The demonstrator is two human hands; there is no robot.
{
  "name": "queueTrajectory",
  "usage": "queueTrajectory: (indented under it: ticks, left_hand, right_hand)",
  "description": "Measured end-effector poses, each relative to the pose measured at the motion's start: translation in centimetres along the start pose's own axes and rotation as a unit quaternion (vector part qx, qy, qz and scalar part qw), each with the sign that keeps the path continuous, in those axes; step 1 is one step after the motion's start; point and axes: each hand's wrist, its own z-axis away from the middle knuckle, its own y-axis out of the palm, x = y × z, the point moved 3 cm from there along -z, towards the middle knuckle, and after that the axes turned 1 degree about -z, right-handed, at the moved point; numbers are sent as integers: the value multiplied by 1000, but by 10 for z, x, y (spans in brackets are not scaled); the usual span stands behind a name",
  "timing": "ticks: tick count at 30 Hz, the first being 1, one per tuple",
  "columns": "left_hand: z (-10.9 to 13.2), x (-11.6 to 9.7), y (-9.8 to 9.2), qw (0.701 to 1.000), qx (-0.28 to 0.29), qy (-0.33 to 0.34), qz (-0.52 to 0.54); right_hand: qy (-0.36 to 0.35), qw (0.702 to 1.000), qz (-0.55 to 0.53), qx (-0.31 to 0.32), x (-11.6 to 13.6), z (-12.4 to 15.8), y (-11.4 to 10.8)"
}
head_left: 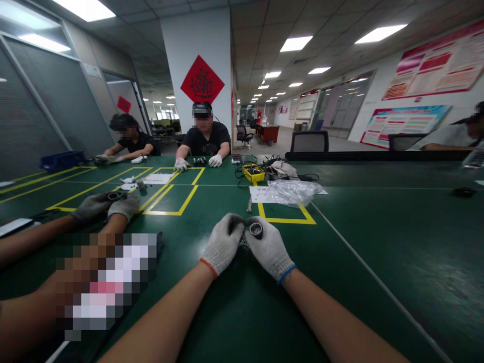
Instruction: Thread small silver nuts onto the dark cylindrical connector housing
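a green table marked with yellow tape stands under ceiling lights. over it, the gloved right hand curls closed around a dark round part; the gloved left hand bends its fingers just beside, gripping what, i cannot tell.

Ahead of me, black Chinese brush lettering fills a red diamond sign on the white pillar, too intricate for me to read surely. Print on the upper poster, the lower poster and the white sheet is too blurred for me to make out.
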Motion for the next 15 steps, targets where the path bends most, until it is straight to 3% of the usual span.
queueTrajectory:
  ticks: [4,15]
  left_hand:
    - [1,-1,0,1000,9,10,2]
    - [1,-3,-4,1000,-8,16,-15]
  right_hand:
    - [6,1000,-8,-15,-2,0,-1]
    - [10,1000,-8,15,0,0,2]
